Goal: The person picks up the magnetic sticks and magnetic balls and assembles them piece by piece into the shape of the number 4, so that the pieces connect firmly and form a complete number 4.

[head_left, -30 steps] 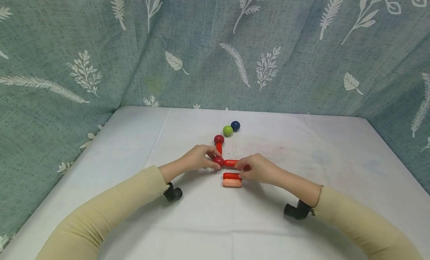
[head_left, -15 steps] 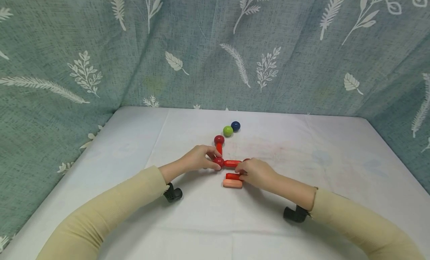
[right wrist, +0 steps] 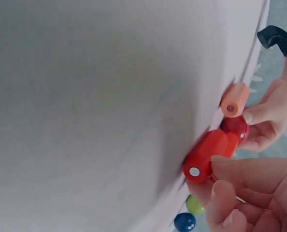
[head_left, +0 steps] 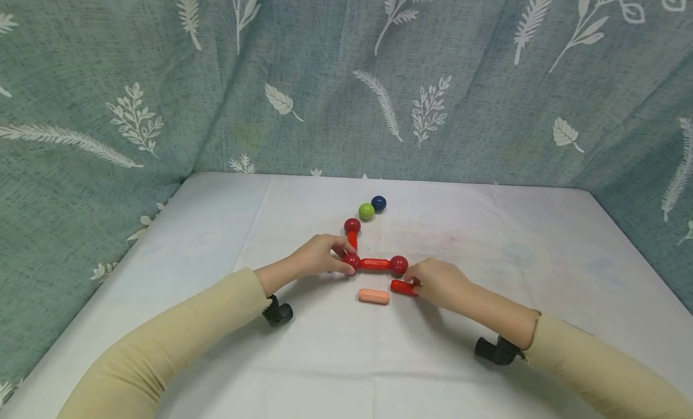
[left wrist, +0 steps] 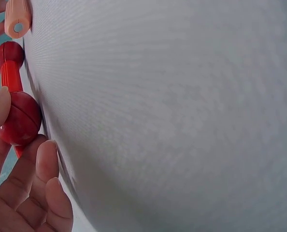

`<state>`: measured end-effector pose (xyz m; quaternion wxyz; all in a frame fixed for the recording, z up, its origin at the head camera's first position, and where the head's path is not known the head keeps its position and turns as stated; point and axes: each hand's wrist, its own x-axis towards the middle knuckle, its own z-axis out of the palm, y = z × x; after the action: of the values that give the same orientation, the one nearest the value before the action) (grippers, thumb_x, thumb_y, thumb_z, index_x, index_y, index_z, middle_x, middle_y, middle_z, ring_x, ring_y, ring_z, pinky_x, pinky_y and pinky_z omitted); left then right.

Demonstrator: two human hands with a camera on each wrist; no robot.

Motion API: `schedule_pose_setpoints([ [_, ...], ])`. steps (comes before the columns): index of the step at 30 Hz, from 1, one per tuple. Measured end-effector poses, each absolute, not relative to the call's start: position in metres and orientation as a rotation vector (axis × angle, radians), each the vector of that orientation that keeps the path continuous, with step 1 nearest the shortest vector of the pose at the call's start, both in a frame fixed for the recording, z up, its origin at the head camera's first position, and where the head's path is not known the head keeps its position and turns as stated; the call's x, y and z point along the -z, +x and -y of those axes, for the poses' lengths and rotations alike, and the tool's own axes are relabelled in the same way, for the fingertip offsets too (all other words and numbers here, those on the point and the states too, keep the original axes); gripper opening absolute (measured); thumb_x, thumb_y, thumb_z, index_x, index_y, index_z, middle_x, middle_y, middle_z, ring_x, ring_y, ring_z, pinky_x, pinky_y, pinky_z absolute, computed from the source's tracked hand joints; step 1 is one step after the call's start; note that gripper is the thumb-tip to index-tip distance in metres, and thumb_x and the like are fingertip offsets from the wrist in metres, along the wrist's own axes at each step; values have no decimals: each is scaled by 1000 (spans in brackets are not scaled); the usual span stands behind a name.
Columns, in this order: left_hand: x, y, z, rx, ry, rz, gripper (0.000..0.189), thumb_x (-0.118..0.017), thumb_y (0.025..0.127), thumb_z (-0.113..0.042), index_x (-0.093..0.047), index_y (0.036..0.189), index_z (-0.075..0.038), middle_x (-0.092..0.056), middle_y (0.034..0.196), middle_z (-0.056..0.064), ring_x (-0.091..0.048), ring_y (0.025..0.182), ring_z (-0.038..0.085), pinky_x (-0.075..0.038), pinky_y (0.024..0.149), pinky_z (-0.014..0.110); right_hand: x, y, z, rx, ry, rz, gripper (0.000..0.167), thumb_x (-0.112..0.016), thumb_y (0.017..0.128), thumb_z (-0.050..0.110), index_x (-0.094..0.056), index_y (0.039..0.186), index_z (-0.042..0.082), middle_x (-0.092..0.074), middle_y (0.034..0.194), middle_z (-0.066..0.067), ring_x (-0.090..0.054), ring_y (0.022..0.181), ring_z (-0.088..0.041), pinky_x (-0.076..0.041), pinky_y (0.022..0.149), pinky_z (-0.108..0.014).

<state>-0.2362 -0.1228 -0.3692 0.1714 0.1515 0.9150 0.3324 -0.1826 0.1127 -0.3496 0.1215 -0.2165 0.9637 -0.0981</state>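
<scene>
On the white cloth, red balls and red rods are joined in an L shape. My left hand holds the corner ball between thumb and fingers. From that ball one rod runs away from me to a far ball. Another rod leads right to an end ball. Just right of and below the end ball, my right hand pinches a loose red rod; a pale round spot shows on its end. Its far part is hidden by my fingers in the head view.
A peach-coloured rod lies in front of the joined piece. Behind it, a green ball and a dark blue ball sit close together. A patterned green curtain borders the cloth-covered table at the back and sides.
My right hand has taken the loose red rod from beside the peach rod and moved it right, uncovering the end ball. My left hand has stayed on the corner ball.
</scene>
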Motion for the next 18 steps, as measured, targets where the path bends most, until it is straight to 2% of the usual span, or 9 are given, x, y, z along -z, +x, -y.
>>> schedule_pose_setpoints([
  [10, 369, -235, 123, -942, 432, -2598, 32, -77, 73, -18, -65, 103, -15, -64, 91, 1, -56, 74, 14, -49, 62, 24, 351, -186, -111, 259, -619, -2765, 25, -74, 75, 14, -70, 99, 8, -65, 81, 0, -51, 69, -12, -47, 64, -28],
  [18, 369, -235, 123, -934, 424, -2601, 32, -77, 73, -18, -65, 102, -15, -64, 91, 1, -55, 75, 14, -49, 62, 24, 353, -191, -121, 353, -607, -2676, 20, -70, 77, 11, -69, 96, 8, -58, 73, 2, -49, 68, -14, -42, 61, -27],
])
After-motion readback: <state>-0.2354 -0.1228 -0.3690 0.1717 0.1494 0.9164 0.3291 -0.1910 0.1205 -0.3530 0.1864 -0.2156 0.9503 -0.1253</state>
